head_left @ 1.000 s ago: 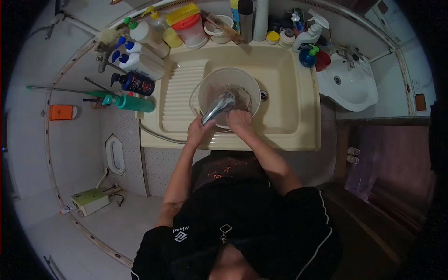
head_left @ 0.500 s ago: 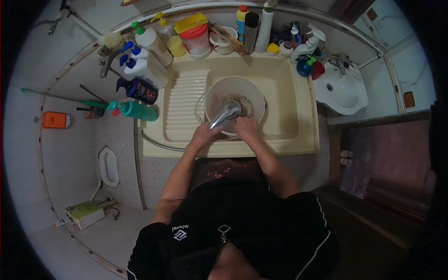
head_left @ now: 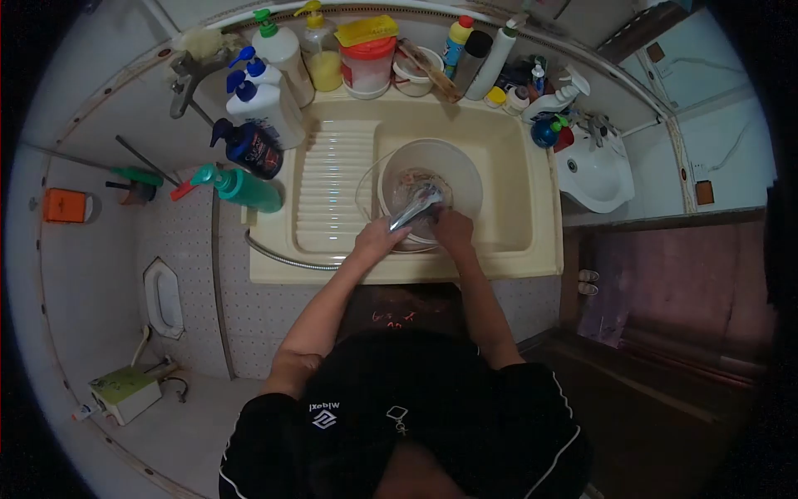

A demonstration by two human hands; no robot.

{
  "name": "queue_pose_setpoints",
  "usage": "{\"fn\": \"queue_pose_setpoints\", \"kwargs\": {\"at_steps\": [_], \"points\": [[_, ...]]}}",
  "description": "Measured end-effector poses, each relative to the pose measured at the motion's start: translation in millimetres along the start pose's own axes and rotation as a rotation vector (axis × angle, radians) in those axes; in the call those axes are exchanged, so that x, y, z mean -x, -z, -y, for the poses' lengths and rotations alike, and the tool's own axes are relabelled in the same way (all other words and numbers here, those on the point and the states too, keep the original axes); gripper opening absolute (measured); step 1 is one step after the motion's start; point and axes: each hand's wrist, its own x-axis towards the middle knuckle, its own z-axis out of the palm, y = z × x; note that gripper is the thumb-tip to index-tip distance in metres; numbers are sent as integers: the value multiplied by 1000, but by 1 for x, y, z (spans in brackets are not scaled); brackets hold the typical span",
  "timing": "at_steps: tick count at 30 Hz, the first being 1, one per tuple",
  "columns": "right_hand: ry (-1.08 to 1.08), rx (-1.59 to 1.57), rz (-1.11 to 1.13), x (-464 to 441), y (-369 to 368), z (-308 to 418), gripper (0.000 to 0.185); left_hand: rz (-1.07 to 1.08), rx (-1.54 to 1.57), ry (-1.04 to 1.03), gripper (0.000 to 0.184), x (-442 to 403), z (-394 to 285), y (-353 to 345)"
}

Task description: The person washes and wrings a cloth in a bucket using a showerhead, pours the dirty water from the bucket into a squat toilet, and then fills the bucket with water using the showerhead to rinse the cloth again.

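A chrome shower head [head_left: 418,208] is gripped at its handle by my left hand [head_left: 378,241] and points into a white bucket [head_left: 467,170]. My right hand [head_left: 454,233] is curled over the bucket's near right side, close to the shower head. Its fingertips point down into the bucket, and what they hold, if anything, is hidden. Inside the bucket lies a brownish, wet-looking mass [head_left: 416,177], too blurred to name. The bucket stands in the cream sink [head_left: 511,195], beside its ribbed washboard [head_left: 332,191]. A metal hose [head_left: 291,263] runs along the sink's left front edge.
Pump bottles, among them a teal one [head_left: 249,190] and a dark blue one [head_left: 253,154], line the left rim. A red-lidded tub [head_left: 367,71], a small white pail [head_left: 416,73] and a spray bottle [head_left: 559,101] stand behind. At right is a washbasin [head_left: 594,175].
The view has shifted a little. My right hand has moved from the bucket's near rim to a spot closer beside the shower head. My left hand keeps its hold on the handle.
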Motion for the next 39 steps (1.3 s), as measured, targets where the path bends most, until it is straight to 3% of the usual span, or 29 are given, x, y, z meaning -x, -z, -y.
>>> {"fn": "queue_pose_setpoints", "kwargs": {"at_steps": [2, 9, 15, 19, 21, 23, 25, 29, 31, 33, 35, 38, 39], "points": [[-44, 42, 134, -6, 2, 1, 32, 17, 5, 30, 54, 2, -2, 3], [-22, -22, 74, -3, 13, 5, 34, -8, -29, 105, 55, 5, -2, 3], [105, -34, 111, -1, 14, -4, 32, 24, 1, 129, 54, 5, -4, 3], [303, -294, 163, -15, 11, -31, 30, 13, 35, 122, 51, -8, 13, -8], [329, -156, 296, -25, 70, -23, 28, -15, 49, 135, 49, -2, 7, -6], [378, -160, 227, -41, 125, -2, 27, -14, 30, 183, 50, 4, -5, 0], [415, -176, 157, -53, 167, 34, 27, -39, 14, 186, 52, 1, -3, -4], [742, -669, 100, -64, 224, 153, 24, -2, 25, 174, 54, 0, -1, -7], [950, -566, 37, -71, 241, 222, 26, 111, 156, 193, 52, -1, 1, -5], [1162, -542, 7, -103, 234, 292, 28, 69, 168, 134, 49, 6, -1, 0], [1306, -453, -234, -137, 221, 359, 30, -16, 93, 80, 50, 4, -2, 3], [1322, -316, -363, -178, 215, 441, 32, -46, 79, -33, 54, 0, -3, 21], [1289, -230, -458, -189, 212, 459, 33, 6, 116, 60, 55, -9, -3, 24]]}}
